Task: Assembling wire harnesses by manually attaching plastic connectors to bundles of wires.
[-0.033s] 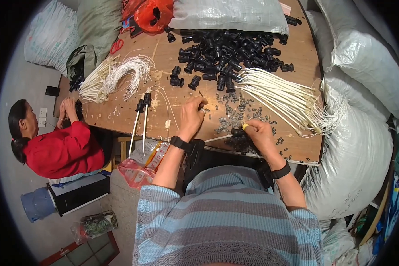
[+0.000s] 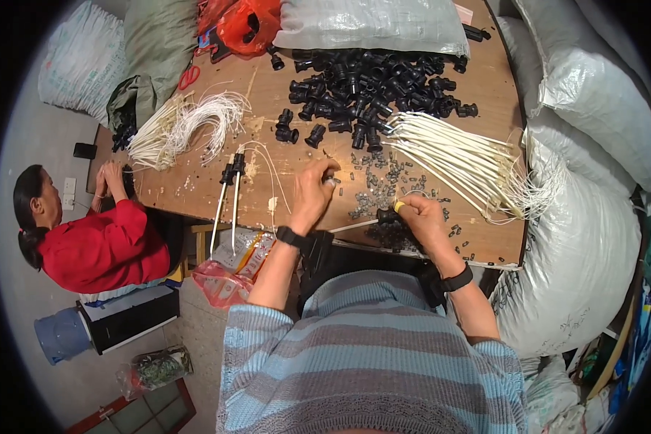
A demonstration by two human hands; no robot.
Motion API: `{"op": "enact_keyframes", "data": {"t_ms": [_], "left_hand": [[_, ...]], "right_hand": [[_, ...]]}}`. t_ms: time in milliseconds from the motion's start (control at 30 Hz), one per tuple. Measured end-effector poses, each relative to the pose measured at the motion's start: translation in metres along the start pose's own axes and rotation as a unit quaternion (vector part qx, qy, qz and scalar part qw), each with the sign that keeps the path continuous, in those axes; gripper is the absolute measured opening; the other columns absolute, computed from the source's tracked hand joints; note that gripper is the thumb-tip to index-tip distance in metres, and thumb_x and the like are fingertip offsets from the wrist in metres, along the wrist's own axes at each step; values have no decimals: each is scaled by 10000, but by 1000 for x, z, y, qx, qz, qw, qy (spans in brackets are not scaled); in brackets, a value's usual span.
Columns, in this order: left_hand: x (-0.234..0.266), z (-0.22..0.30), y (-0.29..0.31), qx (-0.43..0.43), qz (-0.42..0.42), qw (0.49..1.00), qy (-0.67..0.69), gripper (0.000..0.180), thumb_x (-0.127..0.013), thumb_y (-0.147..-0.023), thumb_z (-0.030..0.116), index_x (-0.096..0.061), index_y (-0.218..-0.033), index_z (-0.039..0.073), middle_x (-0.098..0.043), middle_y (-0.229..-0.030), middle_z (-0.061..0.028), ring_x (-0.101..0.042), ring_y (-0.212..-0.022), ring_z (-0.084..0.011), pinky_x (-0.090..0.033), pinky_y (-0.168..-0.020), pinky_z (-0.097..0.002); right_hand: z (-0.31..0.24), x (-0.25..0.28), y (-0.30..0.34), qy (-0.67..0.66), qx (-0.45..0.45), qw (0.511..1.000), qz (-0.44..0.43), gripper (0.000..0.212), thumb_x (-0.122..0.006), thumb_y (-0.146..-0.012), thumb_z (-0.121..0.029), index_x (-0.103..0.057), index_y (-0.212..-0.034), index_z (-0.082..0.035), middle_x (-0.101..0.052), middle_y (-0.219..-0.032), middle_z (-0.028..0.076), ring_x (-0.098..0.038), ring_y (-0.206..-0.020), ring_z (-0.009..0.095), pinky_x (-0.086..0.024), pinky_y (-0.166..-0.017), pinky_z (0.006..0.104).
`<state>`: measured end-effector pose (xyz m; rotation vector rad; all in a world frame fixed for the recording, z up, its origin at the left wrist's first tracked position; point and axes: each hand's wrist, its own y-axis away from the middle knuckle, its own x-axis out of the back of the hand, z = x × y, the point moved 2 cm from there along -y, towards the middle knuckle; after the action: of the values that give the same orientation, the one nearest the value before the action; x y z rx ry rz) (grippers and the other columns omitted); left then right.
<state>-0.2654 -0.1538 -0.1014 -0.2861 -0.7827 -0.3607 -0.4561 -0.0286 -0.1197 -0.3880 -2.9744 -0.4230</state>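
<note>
Right hand (image 2: 422, 215): fingers closed on black fitting (image 2: 388, 216) by the surface's (image 2: 488, 242) near edge, white tube (image 2: 354, 226) leading left, presumably for steadiness; left hand (image 2: 314, 189) curled beside grey pieces (image 2: 369, 200), apparently spread for reach; its grip undeterminable.

Right hand (image 2: 422, 220)'s holding a black socket (image 2: 388, 216), white tube (image 2: 353, 226) poking out. Left hand (image 2: 312, 192)'s near some loose grey bits (image 2: 375, 182).

Blue and grey stripes cross the sweater (image 2: 369, 340). The fittings (image 2: 353, 87) are black, the bundled tubes (image 2: 452, 160) cream-white. The table (image 2: 495, 83) is brown.
</note>
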Motion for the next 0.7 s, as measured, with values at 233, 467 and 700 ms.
{"op": "enact_keyframes", "data": {"t_ms": [233, 467, 700], "left_hand": [[-26, 61, 21, -132, 18, 984, 120, 530, -616, -688, -116, -591, -1172, 100, -643, -892, -83, -639, -794, -172, -513, -696, -268], [-30, 70, 22, -186, 71, 977, 79, 707, -549, -662, -136, -473, -1316, 120, -597, -1026, -112, -604, -924, -310, -517, -757, -357], [-39, 54, 21, -6, 66, 973, 219, 594, -629, -665, -76, -546, -1228, 97, -607, -975, -97, -643, -807, -232, -526, -690, -326]], "right_hand": [[-1, -7, -12, 23, 10, 1000, 4, 111, -647, -817, -115, -674, -832, -8, -549, -583, -26, -454, -554, 40, -378, -505, 232], [-12, -7, -12, -72, -23, 995, -59, 113, -591, -877, -88, -655, -823, -12, -535, -675, -70, -414, -604, 6, -310, -522, 186], [-13, -10, -13, -149, -53, 987, -31, 107, -604, -871, -82, -674, -824, -16, -512, -663, -80, -400, -590, 6, -305, -515, 189]]}}
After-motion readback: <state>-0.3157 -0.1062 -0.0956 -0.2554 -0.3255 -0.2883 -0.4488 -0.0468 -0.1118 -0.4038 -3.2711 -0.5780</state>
